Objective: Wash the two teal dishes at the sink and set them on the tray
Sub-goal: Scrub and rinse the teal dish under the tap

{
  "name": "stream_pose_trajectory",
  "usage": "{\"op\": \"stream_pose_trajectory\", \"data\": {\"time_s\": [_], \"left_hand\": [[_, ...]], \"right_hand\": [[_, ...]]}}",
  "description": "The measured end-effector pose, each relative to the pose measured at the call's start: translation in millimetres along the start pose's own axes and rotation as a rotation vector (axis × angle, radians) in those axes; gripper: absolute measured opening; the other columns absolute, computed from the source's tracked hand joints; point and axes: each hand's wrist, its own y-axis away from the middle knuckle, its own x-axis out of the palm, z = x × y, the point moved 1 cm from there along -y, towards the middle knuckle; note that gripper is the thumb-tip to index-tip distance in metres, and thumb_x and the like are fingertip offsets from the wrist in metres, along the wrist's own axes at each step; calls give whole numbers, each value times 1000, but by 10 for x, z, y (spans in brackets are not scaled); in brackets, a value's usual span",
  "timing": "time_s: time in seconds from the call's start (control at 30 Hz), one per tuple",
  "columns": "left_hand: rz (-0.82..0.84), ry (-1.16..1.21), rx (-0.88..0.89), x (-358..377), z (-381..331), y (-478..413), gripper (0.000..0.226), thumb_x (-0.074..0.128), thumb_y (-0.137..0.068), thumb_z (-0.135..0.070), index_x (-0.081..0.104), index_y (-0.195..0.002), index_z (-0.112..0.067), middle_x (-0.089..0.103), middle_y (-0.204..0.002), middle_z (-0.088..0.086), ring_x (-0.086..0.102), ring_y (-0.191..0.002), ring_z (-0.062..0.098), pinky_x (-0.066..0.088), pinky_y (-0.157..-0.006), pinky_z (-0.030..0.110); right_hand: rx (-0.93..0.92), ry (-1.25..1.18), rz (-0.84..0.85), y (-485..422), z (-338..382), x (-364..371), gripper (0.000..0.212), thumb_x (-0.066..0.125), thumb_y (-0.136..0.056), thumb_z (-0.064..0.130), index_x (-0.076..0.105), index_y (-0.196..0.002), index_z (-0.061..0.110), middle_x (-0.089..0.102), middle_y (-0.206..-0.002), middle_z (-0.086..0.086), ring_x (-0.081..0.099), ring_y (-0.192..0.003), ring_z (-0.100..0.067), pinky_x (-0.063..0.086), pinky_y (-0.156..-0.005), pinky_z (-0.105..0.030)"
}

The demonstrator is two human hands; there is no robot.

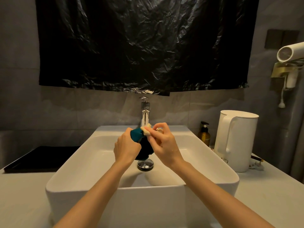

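I held the left grip (126, 147) curled round a teal dish (137, 135). The dish was tilted on edge over the sink (213, 163), just in front of the tap (145, 116) and above the drain (145, 164). The right grip (164, 142) pinched a pale sponge (146, 131) between thumb and fingers, and the sponge touched the dish's upper rim. Below the teal rim a darker mass (144, 151) sat between the two grips. I could not tell whether it was the same dish in shadow or a second one. Whether water ran from the tap I could not tell either.

The black tray (41, 157) lay on the bench (24, 203) to the left of the sink, well apart from the dish. To the right of the sink stood a white kettle (236, 139), with a brown pump bottle (204, 134) just beside it, nearer the wall. A white dryer (289, 52) hung in a holder on the right wall. A black plastic sheet (143, 46) covered the wall above the tap.
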Motion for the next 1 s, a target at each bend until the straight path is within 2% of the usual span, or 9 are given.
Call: {"op": "stream_pose_trajectory", "data": {"time_s": [0.07, 0.13, 0.2, 0.3, 0.47, 0.6, 0.8, 0.93, 1.0], "left_hand": [[20, -35, 37, 26, -20, 25, 27, 60, -80, -8, 49, -101, -21, 56, -88, -1, 51, -79, 22, 42, -64, 30], [22, -46, 35, 40, -17, 18, 30, 62, -79, -8, 49, -103, -22, 60, -91, 1, 53, -80, 23, 48, -67, 31], [0, -42, 19, 37, 0, -1, 26, 61, -79, -10, 50, -99, -22, 63, -92, 3, 56, -84, 28, 48, -68, 34], [-25, -71, 83, 34, 13, 3, 14, 58, -84, -23, 53, -96, -21, 65, -92, 3, 59, -87, 34, 44, -65, 33], [-23, -135, 101, 4, 5, 25, 25, 59, -79, -13, 53, -102, -22, 65, -98, 3, 58, -89, 31, 44, -69, 33], [-59, -125, 163, 8, 11, 31, 12, 58, -85, -24, 53, -96, -22, 65, -94, 1, 60, -86, 31, 47, -69, 35], [-44, -77, 97, -19, 4, 43, 29, 62, -78, -11, 54, -103, -23, 64, -95, 2, 57, -84, 28, 47, -68, 33], [-16, 31, 29, -5, -18, 25, 5, 55, -87, -23, 52, -90, -21, 64, -89, 4, 47, -75, 25, 36, -64, 32], [0, 60, 29, 5, -21, 23, 4, 55, -86, -23, 53, -89, -21, 65, -90, 4, 49, -76, 26, 37, -64, 32]], "right_hand": [[37, 5, 15, -38, -23, 46, 33, 46, -97, 19, 61, -126, 25, 43, -116, 3, 50, -103, -15, 45, -90, -21], [135, 7, 18, -64, -30, 63, 35, 42, -99, 17, 59, -128, 29, 48, -127, 2, 43, -111, -15, 35, -97, -18], [75, 46, 29, -34, 12, 32, 38, 39, -97, 15, 59, -127, 26, 52, -133, 2, 40, -108, -13, 28, -94, -13], [-176, 131, 117, 40, 127, 45, 40, 39, -92, 15, 62, -125, 18, 55, -132, -1, 39, -101, -14, 29, -94, -16], [91, 81, 51, -22, 31, 55, 43, 32, -93, 22, 63, -123, 22, 60, -124, 6, 49, -101, -20, 29, -87, -12], [-113, 152, 183, 52, 107, 19, 44, 31, -91, 19, 58, -127, 21, 55, -130, 5, 41, -100, -16, 30, -90, -15], [112, 78, 40, -28, 14, 21, 43, 30, -91, 17, 62, -119, 24, 60, -122, 9, 50, -107, -14, 29, -87, -16], [-166, 97, 11, 9, 246, 20, 39, 38, -85, 7, 69, -108, 14, 62, -120, -3, 38, -105, -4, 32, -89, -23], [-180, 103, 8, -18, 264, 55, 38, 38, -85, 9, 70, -104, 15, 62, -116, -1, 39, -100, -6, 33, -87, -26]]}}
